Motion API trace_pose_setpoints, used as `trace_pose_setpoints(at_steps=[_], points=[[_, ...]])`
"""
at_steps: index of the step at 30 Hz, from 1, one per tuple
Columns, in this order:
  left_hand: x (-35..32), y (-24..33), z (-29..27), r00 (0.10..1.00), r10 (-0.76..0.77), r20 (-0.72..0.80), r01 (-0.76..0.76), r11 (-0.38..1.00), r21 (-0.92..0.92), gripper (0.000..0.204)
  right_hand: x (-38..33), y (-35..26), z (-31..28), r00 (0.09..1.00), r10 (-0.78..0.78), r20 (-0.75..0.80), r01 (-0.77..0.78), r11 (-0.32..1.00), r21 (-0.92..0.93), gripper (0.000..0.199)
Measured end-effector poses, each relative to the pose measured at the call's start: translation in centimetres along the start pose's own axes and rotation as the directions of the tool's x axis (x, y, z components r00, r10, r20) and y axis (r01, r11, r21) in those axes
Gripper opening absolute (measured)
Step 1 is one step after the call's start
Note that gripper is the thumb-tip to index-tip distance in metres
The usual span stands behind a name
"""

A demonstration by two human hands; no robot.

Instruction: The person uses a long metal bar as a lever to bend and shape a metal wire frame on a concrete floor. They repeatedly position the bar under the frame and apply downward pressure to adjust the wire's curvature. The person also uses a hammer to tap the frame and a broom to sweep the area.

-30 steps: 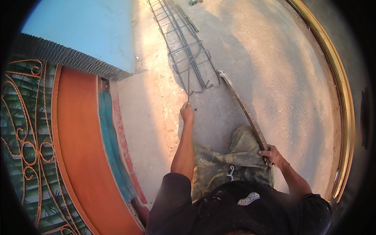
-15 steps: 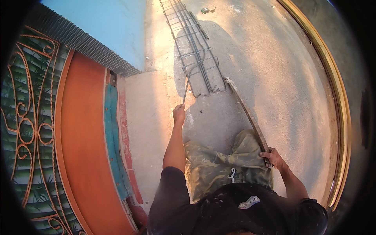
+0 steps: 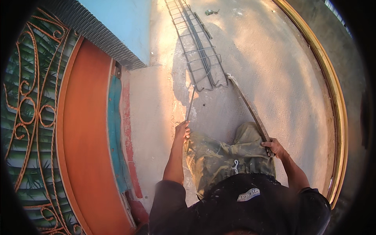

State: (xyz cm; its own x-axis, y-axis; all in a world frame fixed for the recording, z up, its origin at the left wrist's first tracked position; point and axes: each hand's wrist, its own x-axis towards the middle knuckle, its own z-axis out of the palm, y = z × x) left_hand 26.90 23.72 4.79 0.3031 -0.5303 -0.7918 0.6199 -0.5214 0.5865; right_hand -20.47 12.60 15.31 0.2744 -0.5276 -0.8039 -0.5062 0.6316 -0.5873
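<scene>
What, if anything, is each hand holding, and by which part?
Left hand: a thin rod, toward its nearer end. Right hand: a long narrow bar, near its closer end.

Grey is shown by the thin rod (image 3: 191, 103) at centre, brown by the long bar (image 3: 252, 111) at centre right. The trousers (image 3: 215, 152) are patterned in olive camouflage; the left-hand panel (image 3: 84, 137) is coloured orange, the upper-left wall (image 3: 117, 17) pale blue.

Open floor (image 3: 290, 78) narrows between 2 obstacles, the thin rod (image 3: 191, 102) and long bar (image 3: 252, 112), toward the steel cage (image 3: 201, 50) blocking the way. Right of the bar is wide room; left, an orange panel (image 3: 86, 117) obstructs.
</scene>
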Motion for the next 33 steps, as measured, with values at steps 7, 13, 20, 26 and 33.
trace_pose_setpoints(at_steps=[7,13,20,26,33], points=[[-4.3,2.2,0.7,0.991,0.120,0.053,-0.122,0.992,0.026,0.024,0.5,1.4,0.0,0.996,-0.044,-0.082,0.041,0.998,-0.041,0.028],[-2.4,-3.8,-7.2,0.989,0.120,-0.090,-0.108,0.985,0.133,0.027,0.0,0.8,0.2,0.993,-0.069,-0.094,0.058,0.992,-0.109,0.027],[-2.7,-12.3,-16.8,0.849,0.441,-0.291,-0.239,0.812,0.533,0.030,2.7,1.6,1.5,0.963,-0.267,-0.025,0.253,0.935,-0.248,0.033],[-3.9,-7.2,-6.5,0.654,0.734,-0.186,0.019,0.230,0.973,0.047,0.7,-0.2,0.1,1.000,0.006,-0.005,-0.006,0.983,-0.182,0.029],[7.7,0.7,5.8,0.608,0.784,0.130,-0.357,0.123,0.926,0.063,1.3,-0.3,1.9,0.987,-0.103,-0.125,0.073,0.973,-0.220,0.039]])
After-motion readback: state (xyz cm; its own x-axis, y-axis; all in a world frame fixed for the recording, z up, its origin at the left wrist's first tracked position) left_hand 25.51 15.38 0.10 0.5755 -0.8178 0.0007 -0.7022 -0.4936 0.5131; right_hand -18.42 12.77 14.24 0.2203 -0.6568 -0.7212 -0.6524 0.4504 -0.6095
